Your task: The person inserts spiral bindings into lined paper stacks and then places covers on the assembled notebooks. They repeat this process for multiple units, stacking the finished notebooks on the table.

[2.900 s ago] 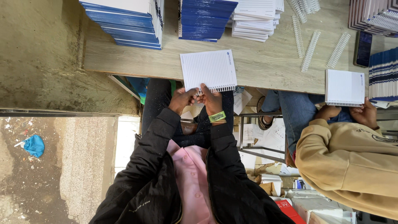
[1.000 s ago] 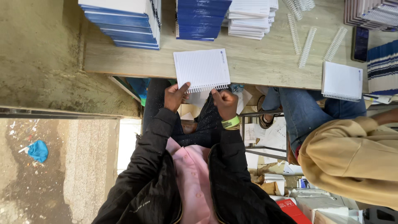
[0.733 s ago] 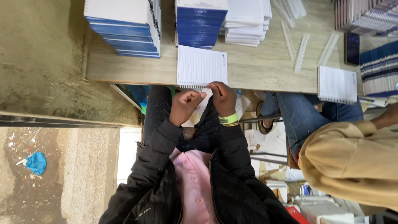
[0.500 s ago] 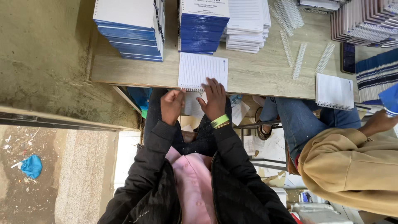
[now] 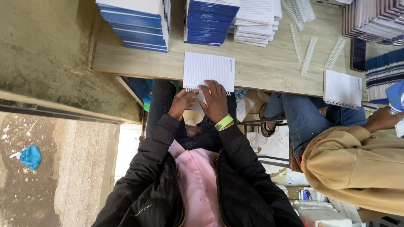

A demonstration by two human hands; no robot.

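A white lined notebook (image 5: 209,69) lies on the wooden table (image 5: 269,71), its spiral-bound edge toward me and overhanging the table's near edge. My left hand (image 5: 182,104) pinches the spiral coil (image 5: 201,91) at the middle of that edge. My right hand (image 5: 216,101), with a green wristband, lies over the same edge, fingers spread on the pages and the coil. The two hands touch each other. I wear a black jacket over a pink shirt.
Stacks of blue-covered books (image 5: 136,23) and white page blocks (image 5: 254,21) stand at the back of the table. Loose white coils (image 5: 309,54), a dark phone (image 5: 358,54) and a second notebook (image 5: 341,88) lie to the right, beside a co-worker in a tan jacket (image 5: 357,168).
My hands have come in from the notebook's two near corners and now meet at the middle of its spiral edge. The view has shifted slightly.
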